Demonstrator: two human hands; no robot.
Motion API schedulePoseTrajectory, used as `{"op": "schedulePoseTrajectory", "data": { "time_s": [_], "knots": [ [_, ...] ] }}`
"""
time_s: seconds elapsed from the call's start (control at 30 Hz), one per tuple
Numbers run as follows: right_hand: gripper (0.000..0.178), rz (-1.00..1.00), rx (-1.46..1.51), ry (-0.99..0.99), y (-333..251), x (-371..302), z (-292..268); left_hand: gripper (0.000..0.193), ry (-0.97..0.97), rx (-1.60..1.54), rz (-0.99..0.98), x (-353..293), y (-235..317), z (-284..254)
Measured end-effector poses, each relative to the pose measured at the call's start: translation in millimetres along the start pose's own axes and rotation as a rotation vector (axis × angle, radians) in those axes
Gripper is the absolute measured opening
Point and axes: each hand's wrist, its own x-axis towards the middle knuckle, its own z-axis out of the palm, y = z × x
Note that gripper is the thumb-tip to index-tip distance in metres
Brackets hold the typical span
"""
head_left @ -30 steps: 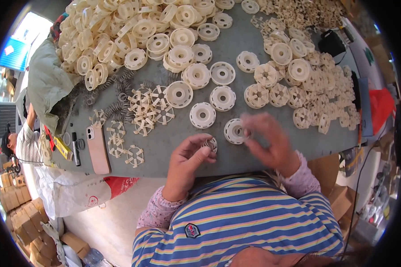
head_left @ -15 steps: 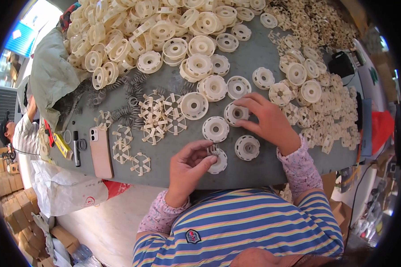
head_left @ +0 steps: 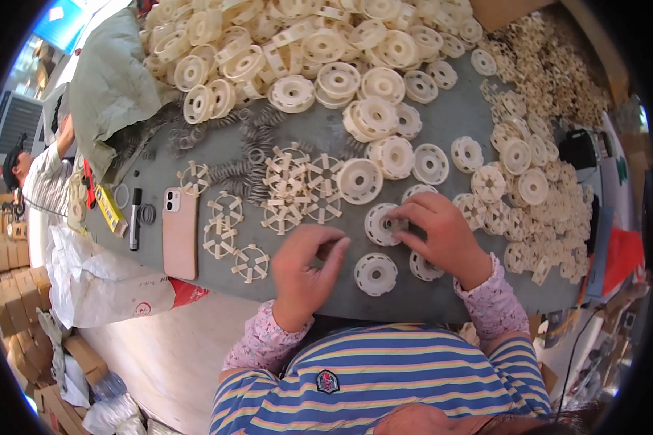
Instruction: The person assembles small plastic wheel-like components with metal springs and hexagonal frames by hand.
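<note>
My right hand (head_left: 442,235) grips the right edge of a cream round plastic disc (head_left: 379,223) that lies on the grey table (head_left: 442,123). My left hand (head_left: 303,267) hovers just left of it with the fingers curled together; whether they pinch something small is hidden. A second cream disc (head_left: 375,274) lies flat between my hands near the table's front edge. A third disc (head_left: 421,268) peeks out under my right wrist. Cream spoked wheels (head_left: 292,190) lie just beyond my left hand.
A big heap of cream discs (head_left: 283,43) fills the back, with more discs (head_left: 531,185) at the right. Metal springs (head_left: 248,148), a pink phone (head_left: 179,232), a black marker (head_left: 134,217) and a green cloth (head_left: 109,80) lie at the left. Another person (head_left: 40,174) works at far left.
My right hand pulled a disc nearer and now holds it in front of me. My left hand let go of the disc it held, which now lies on the table.
</note>
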Motion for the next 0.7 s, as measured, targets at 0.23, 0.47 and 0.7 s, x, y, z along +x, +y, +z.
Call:
{"op": "schedulePoseTrajectory", "data": {
  "time_s": [0.23,0.47,0.7],
  "knots": [
    [0.023,0.054,-0.010,-0.089,-14.0,42.0,-12.8,0.054,0.206,0.651,0.136,20.0,-6.4,-33.3],
    [0.020,-0.205,-0.130,0.004,-8.1,150.9,23.4,0.051,0.111,0.373,0.174,28.0,-24.8,-13.0],
    [0.021,-0.173,-0.204,-0.181,10.5,189.8,33.2,0.044,0.054,0.359,0.206,29.4,-28.0,-19.4]
  ]
}}
